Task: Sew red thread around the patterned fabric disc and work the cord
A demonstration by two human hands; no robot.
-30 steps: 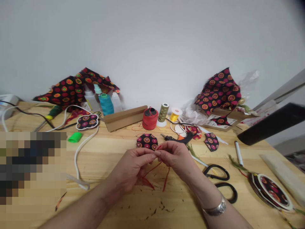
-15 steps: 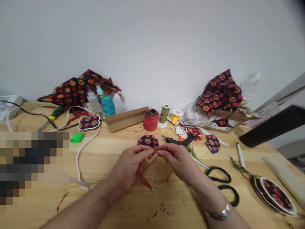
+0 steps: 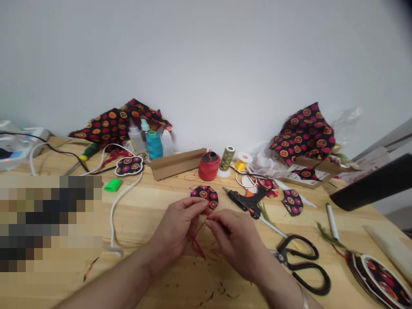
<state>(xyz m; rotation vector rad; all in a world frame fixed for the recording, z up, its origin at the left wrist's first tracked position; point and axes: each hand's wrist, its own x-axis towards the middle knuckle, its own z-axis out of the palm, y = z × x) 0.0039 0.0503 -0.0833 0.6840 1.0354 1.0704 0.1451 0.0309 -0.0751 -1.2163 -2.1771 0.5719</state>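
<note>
Red cord (image 3: 197,246) hangs in a loop from my fingers over the middle of the table. My left hand (image 3: 180,223) pinches it between thumb and forefinger. Close beside it, slightly lower, my right hand (image 3: 233,238) also pinches the cord, with its fingers curled. Just beyond my fingertips lies a round patterned fabric piece (image 3: 206,194), partly hidden by my left hand. To the right, a black glue gun (image 3: 246,201) rests on its side. Black-handled scissors (image 3: 299,259) lie beside my right forearm, which covers their blades.
A red cord spool (image 3: 209,166), a green thread spool (image 3: 228,158) and a yellow spool (image 3: 243,161) stand behind. A cardboard tray (image 3: 178,164) lies left of them. Farther left are a white cable (image 3: 113,214) and a green plastic piece (image 3: 113,185). Dark scraps litter the front.
My right hand has moved down and nearer to me, still pinching the cord. The left hand keeps its pinch. The view has shifted, so more of the glue gun and scissors shows.
</note>
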